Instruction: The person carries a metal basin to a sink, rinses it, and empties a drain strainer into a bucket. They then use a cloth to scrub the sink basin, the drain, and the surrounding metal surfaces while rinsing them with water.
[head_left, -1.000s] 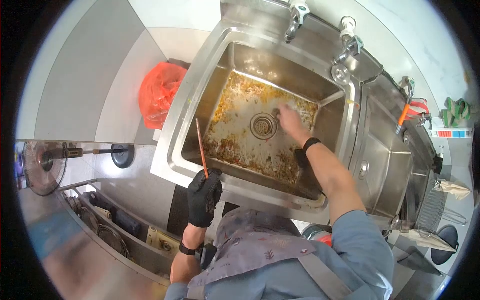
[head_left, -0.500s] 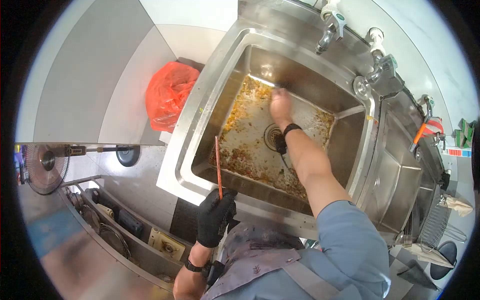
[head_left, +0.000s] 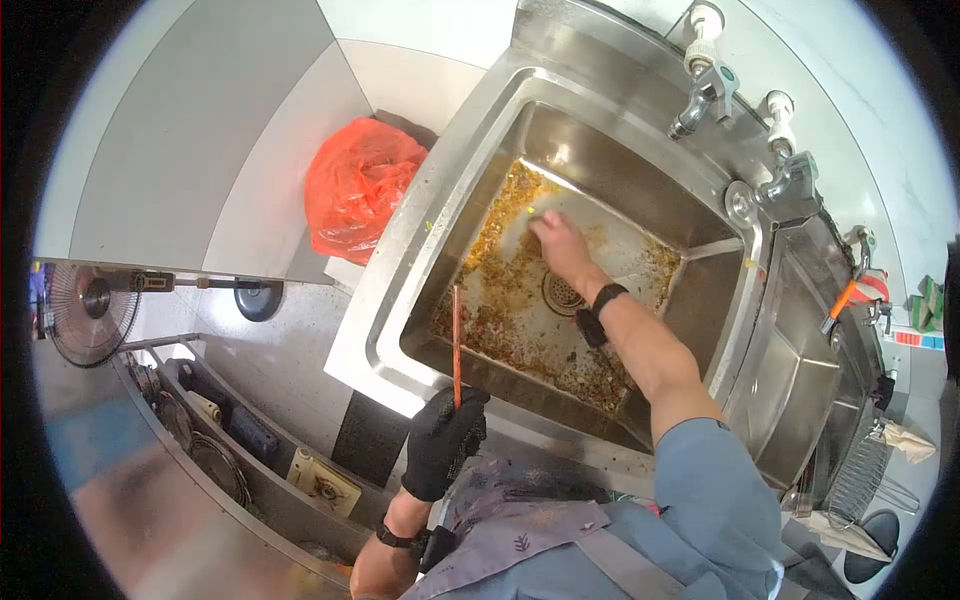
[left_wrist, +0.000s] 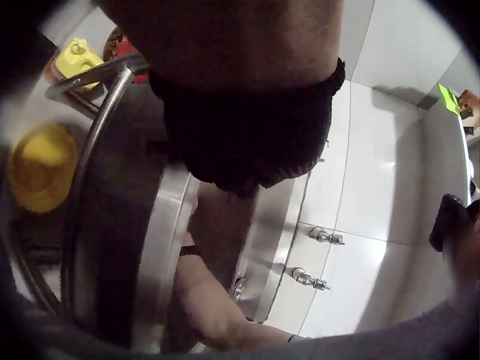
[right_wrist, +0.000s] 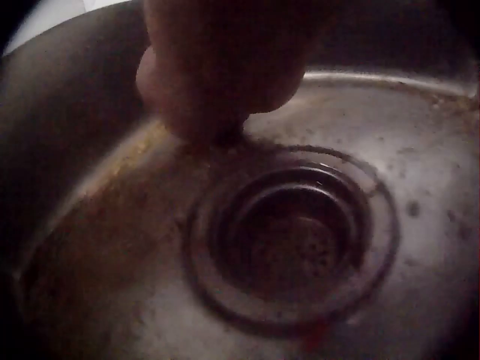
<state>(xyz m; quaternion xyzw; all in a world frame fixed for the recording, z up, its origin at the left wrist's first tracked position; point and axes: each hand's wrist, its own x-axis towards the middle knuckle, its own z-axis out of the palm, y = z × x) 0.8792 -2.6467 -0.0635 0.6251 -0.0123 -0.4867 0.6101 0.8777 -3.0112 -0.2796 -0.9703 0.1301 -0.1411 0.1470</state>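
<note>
My left hand, in a black glove, grips a thin reddish-brown stick that stands up over the near rim of the steel sink. Yellow and brown food scraps cover much of the sink floor. My bare right hand reaches down inside, just beyond the drain, fingers bent towards the floor. In the right wrist view, the right hand is beside the drain, with a dark patch under the fingertips; I cannot tell if it is something held. The left wrist view shows the dark glove.
A red plastic bag lies left of the sink. Two taps, one near and one farther left, stand along the back wall. A second basin adjoins on the right. A fan is at the far left.
My right hand moved from right of the drain to the far side, then back towards the drain; scraps now spread near it. The left hand keeps its hold on the stick. The view shifted.
</note>
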